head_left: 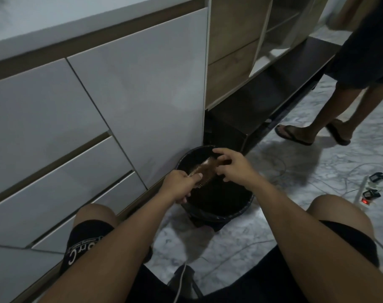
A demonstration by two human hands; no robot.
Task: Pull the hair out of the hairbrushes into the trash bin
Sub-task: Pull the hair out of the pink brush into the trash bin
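Observation:
A black round trash bin (244, 209) lined with a dark bag stands on the floor against the white cabinet. Over its open mouth I hold a hairbrush (199, 171) matted with brown hair (208, 169), its bristles showing along the upper edge. My left hand (180, 185) grips the brush's handle end, thumb on top. My right hand (231, 166) is at the brush's far end, fingertips pinching the brown hair there. The inside of the bin is too dark to see.
White cabinet doors and drawers (87, 127) rise at the left. A dark low shelf (273, 101) runs behind the bin. Another person's legs in sandals (313, 127) stand at the right. A power strip (364, 197) with chargers and cables lies on the marble floor.

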